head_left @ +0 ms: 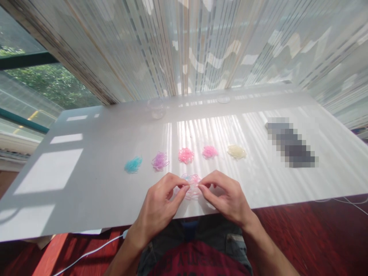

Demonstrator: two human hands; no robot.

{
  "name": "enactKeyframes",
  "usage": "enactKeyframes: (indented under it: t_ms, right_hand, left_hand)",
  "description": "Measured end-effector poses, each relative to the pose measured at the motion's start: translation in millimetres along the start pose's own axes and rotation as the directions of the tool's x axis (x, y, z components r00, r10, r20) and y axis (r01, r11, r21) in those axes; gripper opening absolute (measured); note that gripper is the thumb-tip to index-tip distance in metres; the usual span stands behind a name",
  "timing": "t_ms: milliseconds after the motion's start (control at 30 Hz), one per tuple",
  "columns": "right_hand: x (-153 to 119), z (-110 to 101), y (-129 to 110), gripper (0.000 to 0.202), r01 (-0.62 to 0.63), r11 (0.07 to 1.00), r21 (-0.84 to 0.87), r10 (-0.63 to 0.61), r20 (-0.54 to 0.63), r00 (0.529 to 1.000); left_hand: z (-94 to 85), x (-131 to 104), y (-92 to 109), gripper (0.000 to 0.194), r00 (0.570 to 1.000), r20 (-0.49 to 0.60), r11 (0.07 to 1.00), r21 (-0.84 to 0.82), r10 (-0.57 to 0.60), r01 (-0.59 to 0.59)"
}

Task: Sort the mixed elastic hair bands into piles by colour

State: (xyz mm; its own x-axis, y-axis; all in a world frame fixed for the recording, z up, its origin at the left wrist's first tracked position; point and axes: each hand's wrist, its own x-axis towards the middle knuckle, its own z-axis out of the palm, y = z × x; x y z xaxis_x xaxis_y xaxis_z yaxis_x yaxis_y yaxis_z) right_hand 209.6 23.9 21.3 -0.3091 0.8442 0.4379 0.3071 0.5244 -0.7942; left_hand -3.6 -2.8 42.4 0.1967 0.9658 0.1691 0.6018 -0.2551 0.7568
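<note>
My left hand (162, 197) and my right hand (225, 195) face each other near the table's front edge. Each is closed in a pinch of thumb and forefinger, with a narrow gap between the two pairs of fingertips. Whatever they pinch is too small and thin to make out. Just under and behind the fingertips lies a mixed pile of thin rubber bands (192, 195), partly hidden by my hands. Beyond it runs a row of sorted piles: blue bands (133, 165), purple bands (160, 161), coral-pink bands (186, 155), light pink bands (210, 152) and pale yellow bands (236, 151).
The white table (100, 184) carries strips of sunlight. A clear round container (157, 110) stands at the back, with a clear lid-like disc (223, 99) farther right. A blurred-out dark object (291, 143) lies on the right. Striped curtains (184, 46) hang behind; a white cable (92, 253) runs below.
</note>
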Motion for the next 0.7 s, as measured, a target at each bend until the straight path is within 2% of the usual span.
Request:
enactKeyframes:
  t_ms: [100,167,200,267,333,367,533,700]
  right_hand:
    - [1,-19,3,0.006,-0.03,0.996,-0.081,0.022,-0.106,0.994]
    - [0,-37,12,0.007,-0.113,0.978,-0.176,0.062,-0.27,0.961]
    - [-1,-46,19,0.006,-0.178,0.958,-0.226,0.084,-0.371,0.925]
    - [-3,-62,33,0.011,-0.349,0.89,-0.295,0.133,-0.564,0.815]
    - [-4,-71,46,0.015,-0.455,0.832,-0.317,0.151,-0.66,0.736]
    - [-4,-73,50,0.016,-0.48,0.814,-0.328,0.153,-0.676,0.721]
    - [-2,-70,57,0.019,-0.514,0.772,-0.375,0.2,-0.624,0.756]
    - [-3,-69,58,0.022,-0.441,0.787,-0.432,0.188,-0.513,0.838]
  left_hand:
    - [0.3,3,2,0.009,0.998,-0.052,0.999,-0.014,0.045,-0.046]
    - [-0.4,2,2,0.009,0.995,-0.077,0.998,-0.018,0.063,-0.065]
    - [-0.8,2,1,0.009,0.994,-0.084,0.997,-0.018,0.067,-0.069]
    - [-1.0,0,-1,0.01,0.994,-0.09,0.998,-0.016,0.067,-0.069]
    - [-0.4,-2,-2,0.009,0.993,-0.095,0.998,-0.013,0.064,-0.066]
    - [0.2,-2,-3,0.009,0.994,-0.095,0.998,-0.011,0.062,-0.064]
    - [1.6,-2,-4,0.008,0.995,-0.088,0.999,0.005,0.054,-0.054]
    - [-1.9,-1,-5,0.008,0.996,-0.081,0.999,0.023,0.046,-0.044]
